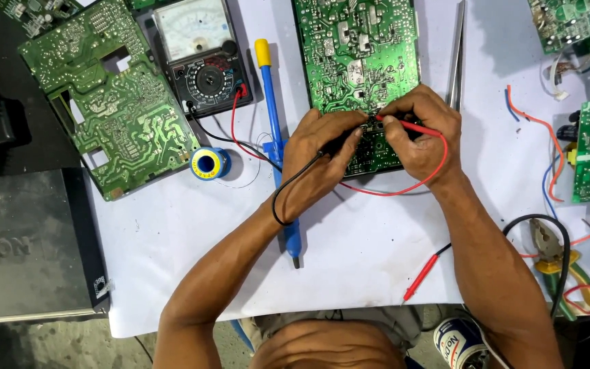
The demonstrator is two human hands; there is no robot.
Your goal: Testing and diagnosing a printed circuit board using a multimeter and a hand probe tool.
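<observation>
Green board (pixel 356 48) at table centre, both probe tips meeting at its near edge. Left hand (pixel 319 160) pinching black probe (pixel 336 145), right hand (pixel 425 133) gripping red probe (pixel 411 127). Best kept steady, tips apart, meter (pixel 199 51) readable at left.

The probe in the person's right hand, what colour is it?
Red, with a red lead; the right hand pinches the probe. Head view.

An electronics repair workshop: bare green circuit boards (pixel 107 96) crowd the white-covered tabletop (pixel 192 232), with an analog multimeter (pixel 199 51), solder spool (pixel 209 163), tweezers (pixel 456 58) and pliers (pixel 554 263).
</observation>
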